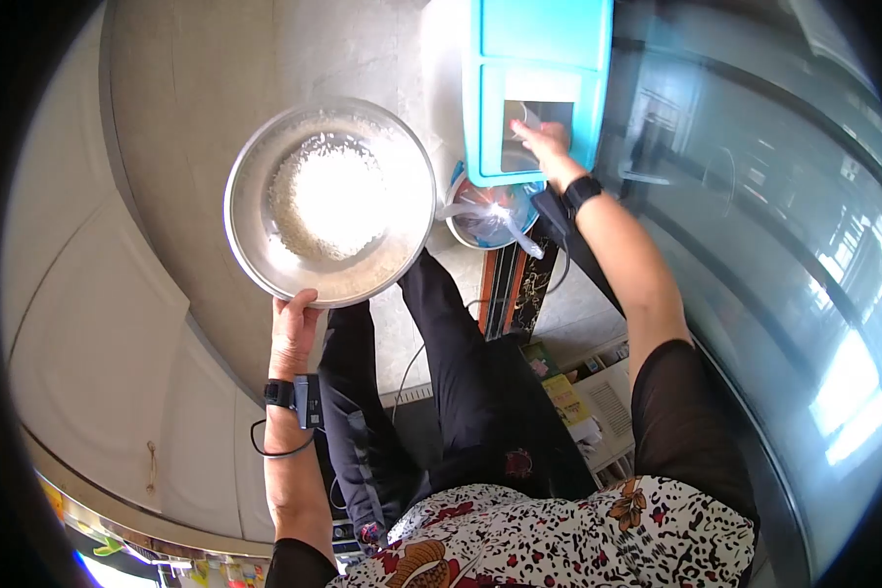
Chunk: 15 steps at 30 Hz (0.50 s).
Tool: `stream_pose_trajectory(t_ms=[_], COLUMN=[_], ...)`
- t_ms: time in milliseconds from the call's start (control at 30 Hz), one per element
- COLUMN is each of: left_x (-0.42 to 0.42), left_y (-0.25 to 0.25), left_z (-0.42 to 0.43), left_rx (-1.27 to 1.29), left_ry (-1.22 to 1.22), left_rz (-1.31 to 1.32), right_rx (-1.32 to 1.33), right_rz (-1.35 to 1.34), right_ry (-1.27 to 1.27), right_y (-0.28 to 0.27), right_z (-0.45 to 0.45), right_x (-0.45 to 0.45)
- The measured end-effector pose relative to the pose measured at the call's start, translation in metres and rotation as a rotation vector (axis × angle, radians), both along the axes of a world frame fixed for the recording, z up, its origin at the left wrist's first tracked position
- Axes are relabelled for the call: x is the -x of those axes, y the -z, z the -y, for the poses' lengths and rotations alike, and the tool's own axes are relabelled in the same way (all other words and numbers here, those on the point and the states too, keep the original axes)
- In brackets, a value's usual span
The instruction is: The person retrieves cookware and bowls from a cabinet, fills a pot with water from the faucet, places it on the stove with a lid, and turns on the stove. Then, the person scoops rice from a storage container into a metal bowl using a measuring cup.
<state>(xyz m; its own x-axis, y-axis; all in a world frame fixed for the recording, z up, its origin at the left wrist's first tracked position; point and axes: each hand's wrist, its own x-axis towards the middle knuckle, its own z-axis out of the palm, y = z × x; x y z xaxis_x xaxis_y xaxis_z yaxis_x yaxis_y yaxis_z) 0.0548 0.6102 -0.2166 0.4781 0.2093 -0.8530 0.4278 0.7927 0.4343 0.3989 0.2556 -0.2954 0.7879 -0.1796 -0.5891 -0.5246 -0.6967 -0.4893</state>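
My left hand point(295, 328) is closed on the near rim of a wide stainless steel bowl point(410, 191), thumb over the edge. White rice point(328, 196) lies in the bowl, partly washed out by glare. On the right, my right hand point(545, 143) reaches into the square opening of a bright blue lidded bin point(536, 49). Its fingers are bent around a small pale piece point(531, 116), whose kind I cannot make out. The bin's inside looks dark, and its contents are mostly hidden.
Below the blue bin stands a bucket point(480, 230) with a clear plastic bag in it. A glossy glass-like panel point(755, 216) runs along the right. White cabinets point(118, 363) curve along the left. Cables hang from boxes on both wrists.
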Motion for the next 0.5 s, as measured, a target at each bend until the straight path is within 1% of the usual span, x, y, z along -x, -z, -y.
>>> stream_pose_trajectory(t_ms=[67,100,133,200,233,300,367,500], left_x=[0.005,0.007,0.006,0.004,0.003,0.000,0.007,0.006], left_y=[0.012,0.019,0.020,0.026,0.028,0.026,0.034,0.040], left_z=[0.000,-0.002,-0.002,0.002,0.003,0.003,-0.002,-0.002], left_rx=[0.001,0.008,0.016,0.014,0.017,0.027,0.035,0.019], left_ry=[0.009,0.000,-0.005,-0.058,-0.083,-0.077,-0.050,-0.069], left_rz=[-0.066,-0.094,-0.105,-0.104,-0.101,-0.106,-0.149,-0.183], right_rx=[0.272,0.473,0.483,0.594,0.545,0.498,0.498,0.484], right_rz=[-0.100,-0.150,-0.222,0.043,0.112,0.153,0.092,-0.001], right_ry=[-0.149,-0.295,-0.363,-0.541,-0.605,-0.696,-0.755,-0.860], right_y=[0.015,0.026,0.026,0.065,0.079,0.094,0.101,0.116], right_z=[-0.007,-0.017,-0.021,-0.012,-0.006,-0.005,-0.009,-0.019], right_x=[-0.018,-0.024,-0.030,-0.038,-0.049,-0.061,-0.067,-0.075])
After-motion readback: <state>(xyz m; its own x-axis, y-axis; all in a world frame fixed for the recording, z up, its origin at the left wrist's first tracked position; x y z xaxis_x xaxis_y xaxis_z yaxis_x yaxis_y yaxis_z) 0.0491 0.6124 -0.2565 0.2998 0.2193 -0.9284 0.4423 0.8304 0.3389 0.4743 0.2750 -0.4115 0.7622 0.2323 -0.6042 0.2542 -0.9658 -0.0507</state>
